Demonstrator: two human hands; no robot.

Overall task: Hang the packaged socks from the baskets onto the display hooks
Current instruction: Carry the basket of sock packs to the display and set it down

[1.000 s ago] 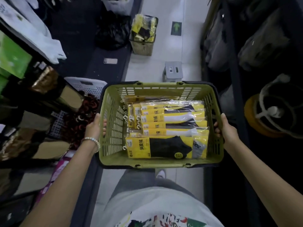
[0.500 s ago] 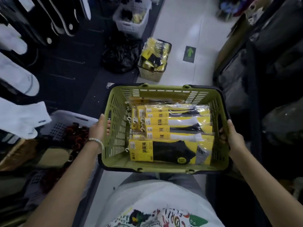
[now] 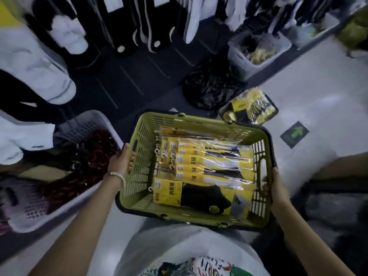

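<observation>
Pale shop floor (image 3: 318, 92) with one green arrow sticker (image 3: 294, 134) meets a dark wall of hanging socks (image 3: 65, 34). Left grip (image 3: 120, 160) and right grip (image 3: 278, 188), fingers curled over opposite walls, hold one green basket (image 3: 139, 182) containing at least six overlapping sock packs (image 3: 199, 170). Beyond it sit a second green basket (image 3: 225, 114), a black bag (image 3: 213, 84), a white basket (image 3: 87, 124) and a grey bin (image 3: 239, 56).

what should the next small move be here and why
Probably set the green basket down on the floor: the left hand and right hand both grip its sides, so neither is free to lift the packaged socks lying inside toward the hanging socks ahead.
</observation>
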